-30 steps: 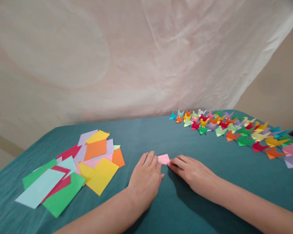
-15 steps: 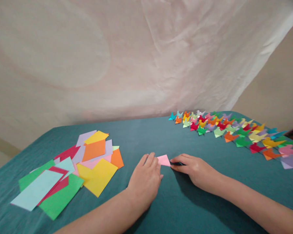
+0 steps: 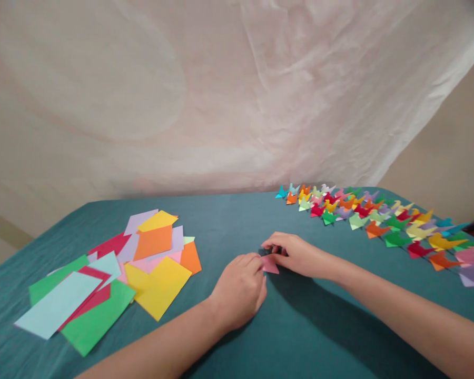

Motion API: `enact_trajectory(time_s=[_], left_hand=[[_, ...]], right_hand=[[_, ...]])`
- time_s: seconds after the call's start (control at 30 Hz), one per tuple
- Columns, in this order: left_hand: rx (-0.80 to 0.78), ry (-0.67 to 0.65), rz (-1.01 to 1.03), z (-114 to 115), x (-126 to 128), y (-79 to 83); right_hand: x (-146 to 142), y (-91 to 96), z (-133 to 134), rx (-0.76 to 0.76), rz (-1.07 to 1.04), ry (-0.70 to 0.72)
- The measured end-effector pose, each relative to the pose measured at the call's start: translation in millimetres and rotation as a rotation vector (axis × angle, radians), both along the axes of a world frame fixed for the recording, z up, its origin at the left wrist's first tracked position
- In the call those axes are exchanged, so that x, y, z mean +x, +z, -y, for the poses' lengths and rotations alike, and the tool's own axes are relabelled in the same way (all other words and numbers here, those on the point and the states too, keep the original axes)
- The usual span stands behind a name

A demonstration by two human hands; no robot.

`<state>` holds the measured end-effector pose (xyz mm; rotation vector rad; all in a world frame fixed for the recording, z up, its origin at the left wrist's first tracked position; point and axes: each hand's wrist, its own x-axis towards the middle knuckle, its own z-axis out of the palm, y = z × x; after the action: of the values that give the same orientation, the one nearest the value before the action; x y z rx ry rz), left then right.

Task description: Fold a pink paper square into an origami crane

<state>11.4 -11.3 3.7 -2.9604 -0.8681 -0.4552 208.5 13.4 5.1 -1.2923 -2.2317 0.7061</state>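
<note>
A small folded piece of pink paper (image 3: 271,267) lies between my hands on the green cloth, partly covered by fingers. My left hand (image 3: 237,292) has its fingers curled round the paper's left end. From the right, my right hand (image 3: 298,255) is closed at the paper's upper edge, thumb and fingers bent together on it. The inner folds of the paper are hidden by both hands.
Loose sheets of coloured paper (image 3: 161,287) lie in a spread pile on the left. Rows of small folded paper birds (image 3: 375,230) stand on the right of the cloth-covered table (image 3: 229,221). A pale fabric sheet (image 3: 205,105) hangs behind.
My right hand has moved up and left from the paper's right corner to its upper edge. My left fingers, flatter before, have curled in, and the pink paper shows a different folded shape.
</note>
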Motion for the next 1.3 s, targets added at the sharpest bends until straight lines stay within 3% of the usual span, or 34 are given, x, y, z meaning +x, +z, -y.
enact_trajectory(time_s=[0.23,0.5,0.7,0.9,1.0,1.17,1.3], left_hand=[[-0.117,0.038,0.113,-10,-5,-0.8],[-0.181,0.072,0.213,-13,-5,-4.6],[-0.196,-0.002,0.218,-8,-3,-2.9],[-0.215,-0.037,0.160,-8,-3,-6.4],[-0.213,-0.046,0.178,-11,-4,-9.1],[-0.208,-0.082,0.191,-14,-4,-8.8],[-0.216,-0.058,0.188,-12,-3,-7.0]], right_hand=[[-8,7.7,-7,-0.222,0.077,0.014],[2,-3.1,18,-0.422,-0.264,-0.120],[0,-8.3,38,-0.462,-0.409,-0.267],[-7,-10.6,51,-0.545,-0.471,-0.245],[-7,-8.8,54,-0.438,-0.404,-0.213],[1,-10.5,50,-0.024,-0.136,-0.167],[6,-13.7,46,0.068,-0.055,-0.073]])
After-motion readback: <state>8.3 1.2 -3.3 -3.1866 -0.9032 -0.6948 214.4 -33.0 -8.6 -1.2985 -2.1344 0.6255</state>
